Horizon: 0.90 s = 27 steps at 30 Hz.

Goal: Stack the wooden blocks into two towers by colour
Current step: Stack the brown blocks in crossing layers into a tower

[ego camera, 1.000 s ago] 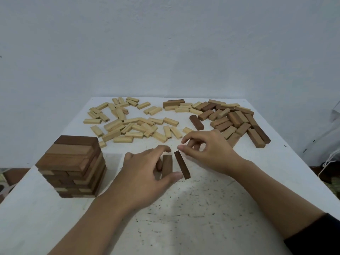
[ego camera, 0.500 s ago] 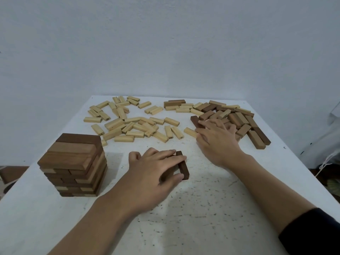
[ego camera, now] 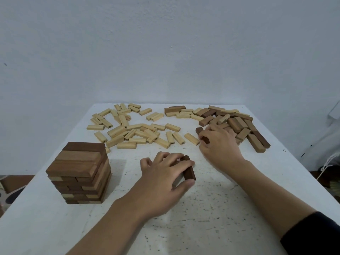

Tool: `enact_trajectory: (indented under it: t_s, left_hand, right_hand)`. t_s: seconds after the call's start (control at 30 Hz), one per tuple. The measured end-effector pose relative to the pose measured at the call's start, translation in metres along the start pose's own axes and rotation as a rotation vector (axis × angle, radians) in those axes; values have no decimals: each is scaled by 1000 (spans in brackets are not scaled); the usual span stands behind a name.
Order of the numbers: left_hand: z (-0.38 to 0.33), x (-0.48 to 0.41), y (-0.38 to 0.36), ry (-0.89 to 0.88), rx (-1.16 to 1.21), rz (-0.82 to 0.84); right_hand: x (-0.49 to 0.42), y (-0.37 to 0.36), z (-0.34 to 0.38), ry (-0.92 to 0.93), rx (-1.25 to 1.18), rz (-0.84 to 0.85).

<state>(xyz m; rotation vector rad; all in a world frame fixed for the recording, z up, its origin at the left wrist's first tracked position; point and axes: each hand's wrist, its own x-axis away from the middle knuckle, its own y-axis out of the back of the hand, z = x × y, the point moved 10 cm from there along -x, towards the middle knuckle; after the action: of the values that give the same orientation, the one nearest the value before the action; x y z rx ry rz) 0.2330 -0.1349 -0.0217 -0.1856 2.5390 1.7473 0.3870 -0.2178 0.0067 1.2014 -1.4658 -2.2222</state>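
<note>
A tower of brown blocks stands at the table's left. My left hand lies at mid-table, fingers and thumb curled round two dark brown blocks held side by side on the surface. My right hand is at the near left edge of the loose brown pile, fingers curled round a dark brown block there. Pale blocks lie scattered at the back centre.
The white speckled table ends at the right edge near a white cord on the floor. A few pale blocks are mixed into the brown pile at the back. A plain wall stands behind the table.
My right hand let go of the dark block at mid-table and reached back right to the brown pile, closing on a block. My left hand closed round the two blocks.
</note>
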Motion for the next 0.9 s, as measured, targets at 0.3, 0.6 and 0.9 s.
enact_trajectory:
  t_s: [0.3,0.6,0.9]
  left_hand:
    - [2,4,-4,-11,-27,42]
    - [11,8,10,31,95,-33]
    - [23,12,15,106,199,-20]
  right_hand:
    - [9,46,11,69,-274,-184]
    - [48,50,47,145,-315,37]
    - [56,20,46,106,-539,265]
